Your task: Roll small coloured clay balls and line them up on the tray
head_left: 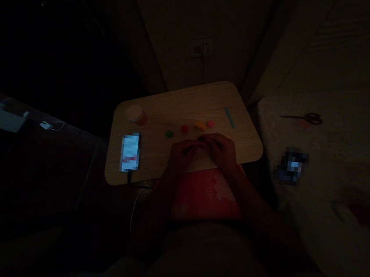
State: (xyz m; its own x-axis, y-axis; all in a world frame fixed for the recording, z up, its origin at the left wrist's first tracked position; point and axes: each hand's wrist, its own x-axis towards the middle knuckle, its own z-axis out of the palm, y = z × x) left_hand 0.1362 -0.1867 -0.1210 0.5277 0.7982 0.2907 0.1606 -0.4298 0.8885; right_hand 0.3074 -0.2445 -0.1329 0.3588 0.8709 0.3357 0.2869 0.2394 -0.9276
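Note:
Over the near edge of a small wooden-topped table (156,162), my left hand (182,153) and my right hand (221,149) meet with fingertips together. Both hands have bent, closed fingers; whatever lies between them is too dark to make out. Just beyond the fingers sit a green lump (169,134), a red lump (184,129), an orange-yellow lump (200,125) and a pink round lump (210,124), which look like modelling clay. A flat blue-green tool (230,117) lies farther right on the tabletop.
A tub with a pale lid (135,113) stands at the table's left, behind a lit phone (130,152) with a cable. Scissors (302,118) and a blurred dark object (291,166) lie on a pale surface at right. A wall socket (201,47) is behind.

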